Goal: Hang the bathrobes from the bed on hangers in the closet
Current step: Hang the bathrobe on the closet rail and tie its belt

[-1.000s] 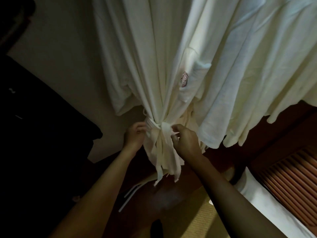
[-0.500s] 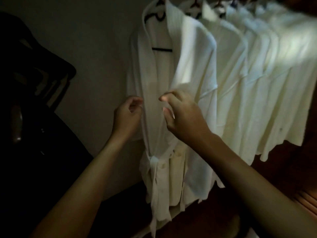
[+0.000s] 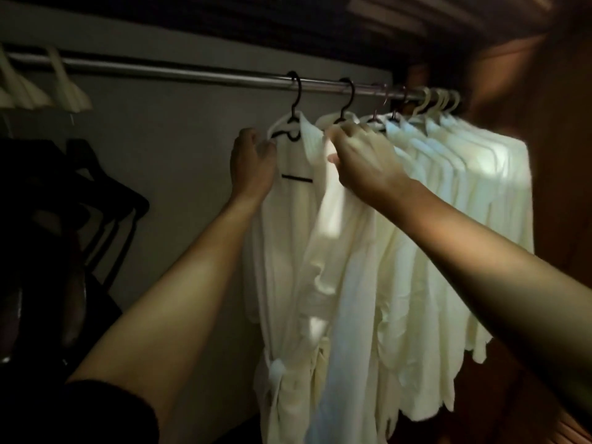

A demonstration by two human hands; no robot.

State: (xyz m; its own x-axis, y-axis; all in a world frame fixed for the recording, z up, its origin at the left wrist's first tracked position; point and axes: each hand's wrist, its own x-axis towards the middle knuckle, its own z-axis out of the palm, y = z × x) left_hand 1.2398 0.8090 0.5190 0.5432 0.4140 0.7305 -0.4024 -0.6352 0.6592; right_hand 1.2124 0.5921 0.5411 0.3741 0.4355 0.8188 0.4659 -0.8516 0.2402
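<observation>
Closet rod [image 3: 192,70] is running across the top; everything else is being placed off it. White bathrobe [image 3: 288,251] is hanging under the rod's middle on a black hanger [image 3: 294,94], hook sitting over the rod. It's the leftmost robe on the rod. Its belt [image 3: 276,370] is hanging knotted at the front, far below the rod.

L hand [image 3: 253,165] is reaching up just under the rod, left of the hanger hook. Its fingers are curling onto the robe's left shoulder over the hanger end and gripping there, tho the fingertips are partly hidden. R hand [image 3: 365,161] is reaching up under the rod just right of that hook, fingers bending over the robe's right shoulder/collar w/ thumb underneath, pinching the cloth.

A 2nd black hanger [image 3: 347,97] is hooking the rod right above the R hand. Further right along the rod, a tight row of other robes [image 3: 464,187] is hanging, up to the wooden side wall [image 3: 544,139] at the rod's right end. At the rod's left end, cream hangers [image 3: 64,91] are hanging. Below that end are dark shapes [image 3: 96,193], too dim to ID. Grey back wall [image 3: 160,161] is showing behind the rod.
</observation>
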